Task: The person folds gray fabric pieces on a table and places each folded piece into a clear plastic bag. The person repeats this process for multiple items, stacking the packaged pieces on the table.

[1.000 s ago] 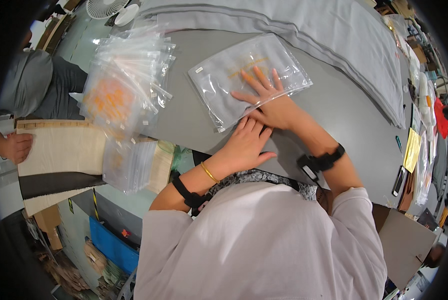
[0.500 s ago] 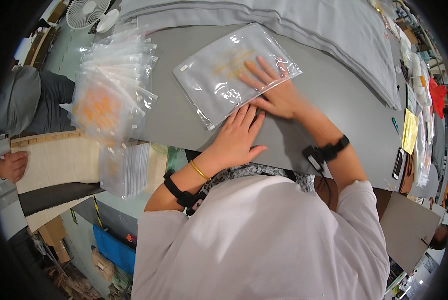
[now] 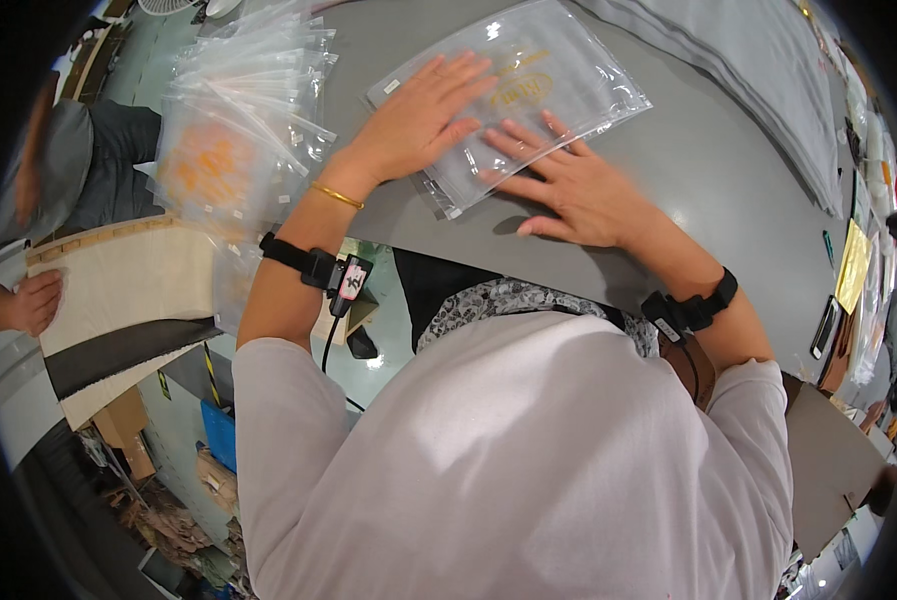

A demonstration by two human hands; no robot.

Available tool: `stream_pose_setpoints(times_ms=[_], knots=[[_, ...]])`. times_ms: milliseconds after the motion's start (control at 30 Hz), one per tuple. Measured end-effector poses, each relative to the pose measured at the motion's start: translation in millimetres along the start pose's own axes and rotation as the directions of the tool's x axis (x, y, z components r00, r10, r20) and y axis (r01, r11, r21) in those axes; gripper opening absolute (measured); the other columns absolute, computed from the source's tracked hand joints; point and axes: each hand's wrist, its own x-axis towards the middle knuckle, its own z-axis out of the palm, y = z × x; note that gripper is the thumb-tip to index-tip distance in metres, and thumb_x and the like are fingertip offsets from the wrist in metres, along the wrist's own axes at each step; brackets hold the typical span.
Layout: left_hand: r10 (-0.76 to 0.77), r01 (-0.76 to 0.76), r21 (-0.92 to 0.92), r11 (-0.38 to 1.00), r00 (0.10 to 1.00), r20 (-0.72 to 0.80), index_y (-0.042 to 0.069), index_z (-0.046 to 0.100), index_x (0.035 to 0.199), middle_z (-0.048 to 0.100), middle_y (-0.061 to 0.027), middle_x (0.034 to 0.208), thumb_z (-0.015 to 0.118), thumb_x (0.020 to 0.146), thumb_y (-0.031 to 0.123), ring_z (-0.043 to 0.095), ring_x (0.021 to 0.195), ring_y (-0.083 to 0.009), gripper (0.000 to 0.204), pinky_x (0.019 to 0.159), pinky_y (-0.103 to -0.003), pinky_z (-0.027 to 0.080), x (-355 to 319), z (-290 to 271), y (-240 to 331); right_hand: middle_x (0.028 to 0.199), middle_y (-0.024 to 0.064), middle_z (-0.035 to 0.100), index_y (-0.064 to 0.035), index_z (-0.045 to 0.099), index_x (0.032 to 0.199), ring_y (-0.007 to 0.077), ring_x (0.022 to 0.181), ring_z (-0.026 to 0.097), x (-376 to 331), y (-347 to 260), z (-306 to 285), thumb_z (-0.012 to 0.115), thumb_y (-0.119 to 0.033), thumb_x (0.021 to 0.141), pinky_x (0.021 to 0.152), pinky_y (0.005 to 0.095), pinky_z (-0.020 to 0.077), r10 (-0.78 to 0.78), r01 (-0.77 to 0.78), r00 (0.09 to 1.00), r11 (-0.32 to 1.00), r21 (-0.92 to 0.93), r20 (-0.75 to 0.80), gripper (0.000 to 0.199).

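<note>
A clear plastic bag [image 3: 578, 75] with gold print lies flat on the grey table, with what looks like folded grey cloth inside. My left hand [image 3: 413, 120] rests on the bag's left part, fingers stretched out and palm down. Across the bag's near edge lies my right hand [image 3: 573, 190], its fingers spread and slightly blurred. Neither hand grips anything. To the left, a pile of clear bags [image 3: 248, 130] with orange print leans in a loose, fanned stack.
Long grey cloth [image 3: 738, 70] covers the table's far right. A phone [image 3: 823, 327], a green pen [image 3: 828, 247] and a yellow packet [image 3: 852, 265] lie at the right edge. On the left, another person's hand [image 3: 38, 302] touches a pale board [image 3: 133, 290].
My left hand has moved up and left from the bag's near edge onto its top. My right hand has drawn back slightly toward me, fingers still spread. The whole view has shifted a little.
</note>
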Motion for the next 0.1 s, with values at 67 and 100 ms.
stream_pose_setpoints(times_ms=[67,100], knots=[[0.05,-0.05,0.034,0.998,0.999,0.008,0.012,0.049,0.153,0.04,-0.0101,0.165,0.054,0.107,0.035,0.03,0.156,-0.0291,0.052,0.13,-0.048,0.019,-3.1,12.6,-2.1,0.17,0.009,0.03,-0.0278,0.04,0.161,0.0309,0.157,0.026,12.2,-6.7,6.0,0.041,-0.069,0.1,0.129,0.0582,0.0117,-0.088,0.088,0.995,0.996,0.0,-0.047,0.074],[0.06,-0.061,0.055,0.997,0.998,0.027,0.013,0.047,0.155,0.037,-0.0092,0.167,0.054,0.107,0.037,0.028,0.157,-0.0285,0.054,0.13,-0.048,0.019,-6.2,19.2,-1.7,0.17,0.0087,0.03,-0.0264,0.039,0.161,0.0318,0.157,0.027,18.8,-9.3,9.4,0.042,-0.07,0.1,0.129,0.062,0.0092,-0.092,0.093,0.995,0.996,0.017,-0.033,0.075]])
